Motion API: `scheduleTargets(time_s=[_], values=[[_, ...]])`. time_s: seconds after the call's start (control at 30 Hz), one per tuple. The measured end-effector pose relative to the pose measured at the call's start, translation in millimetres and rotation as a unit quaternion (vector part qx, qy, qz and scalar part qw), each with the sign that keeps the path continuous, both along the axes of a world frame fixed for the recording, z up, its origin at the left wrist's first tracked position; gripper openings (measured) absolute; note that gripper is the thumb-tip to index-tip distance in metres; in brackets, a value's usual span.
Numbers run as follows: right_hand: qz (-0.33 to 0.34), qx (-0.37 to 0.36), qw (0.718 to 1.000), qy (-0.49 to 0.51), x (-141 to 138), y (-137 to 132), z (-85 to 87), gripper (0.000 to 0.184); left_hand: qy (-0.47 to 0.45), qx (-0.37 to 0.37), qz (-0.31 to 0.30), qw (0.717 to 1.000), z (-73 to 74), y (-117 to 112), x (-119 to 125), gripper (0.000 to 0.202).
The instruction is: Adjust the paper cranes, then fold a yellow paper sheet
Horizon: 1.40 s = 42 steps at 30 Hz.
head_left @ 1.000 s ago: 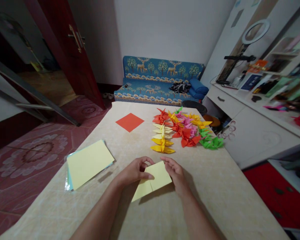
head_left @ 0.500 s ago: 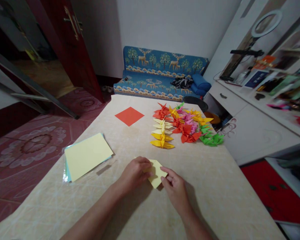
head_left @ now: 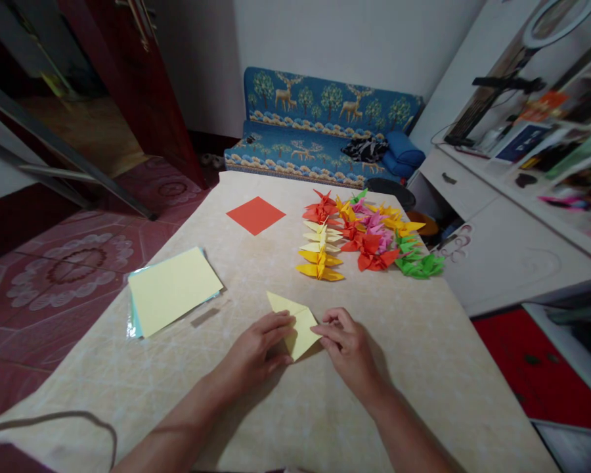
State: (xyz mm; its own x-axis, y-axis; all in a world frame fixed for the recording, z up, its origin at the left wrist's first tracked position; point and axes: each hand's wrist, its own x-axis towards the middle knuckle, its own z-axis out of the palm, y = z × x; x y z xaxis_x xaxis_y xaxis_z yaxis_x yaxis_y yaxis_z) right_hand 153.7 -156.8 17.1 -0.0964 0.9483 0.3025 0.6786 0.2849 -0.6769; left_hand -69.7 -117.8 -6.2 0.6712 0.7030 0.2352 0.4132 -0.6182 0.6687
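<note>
A pale yellow sheet of paper point(head_left: 295, 318), folded into a small pointed shape, lies on the beige table point(head_left: 423, 368) in front of me. My left hand point(head_left: 261, 345) presses flat on its left part, fingers stretched out over the fold. My right hand point(head_left: 347, 345) pinches the paper's right corner with its fingertips. Behind them, at the table's far right, lie several folded paper cranes point(head_left: 364, 240) in red, yellow, pink, orange and green.
A stack of pale yellow sheets point(head_left: 173, 289) lies at the left of the table. One red square sheet point(head_left: 256, 215) lies at the far side. A blue patterned sofa point(head_left: 325, 131) stands beyond the table, white cabinets point(head_left: 497, 243) to the right. A dark cable point(head_left: 54, 420) curves over the near left corner.
The paper has gone from a larger creased sheet to a smaller folded pointed shape. Both hands have shifted on it; the left now lies flat over the fold. The camera has tilted down a little.
</note>
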Motion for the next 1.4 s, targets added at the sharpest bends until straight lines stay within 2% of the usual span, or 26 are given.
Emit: scheduleTargets(time_s=[0.17,0.33,0.5,0.63,0.83,0.93,1.03,1.2,1.4], values=[[0.01,-0.019,0.999,0.048,3.0,3.8,-15.1,0.021,-0.028,0.011,0.025,0.999,-3.6,-0.3,-2.4,0.042],[0.005,-0.04,0.999,0.025,4.1,1.1,-17.9,0.02,-0.046,0.015,0.05,0.998,-6.0,2.8,-3.1,0.027],[-0.006,-0.045,0.999,-0.001,5.2,-2.4,-20.4,0.02,-0.046,0.003,0.105,0.993,-6.0,5.3,-4.9,0.034],[-0.006,-0.045,0.999,0.001,5.5,-3.8,-22.7,0.02,-0.053,-0.001,0.119,0.991,-8.0,6.9,-7.0,0.037],[-0.012,-0.041,0.999,0.009,4.9,-3.3,-22.1,0.019,-0.063,0.007,0.117,0.991,-9.2,7.3,-7.8,0.034],[-0.004,-0.028,0.999,0.017,2.1,-5.0,-21.9,0.019,-0.046,0.022,0.103,0.993,-6.6,5.6,-7.0,0.04],[0.037,-0.02,0.999,0.029,-3.8,-9.7,-19.8,0.02,-0.019,0.038,0.076,0.996,-4.1,3.2,-5.3,0.047],[0.109,-0.037,0.993,-0.018,-14.2,-14.7,-11.8,0.032,-0.001,0.05,0.04,0.998,-4.5,2.2,-3.9,0.032],[0.046,0.003,0.997,-0.069,-14.8,-4.6,-8.6,0.036,-0.058,0.009,0.032,0.998,-7.4,5.0,-6.4,0.033]])
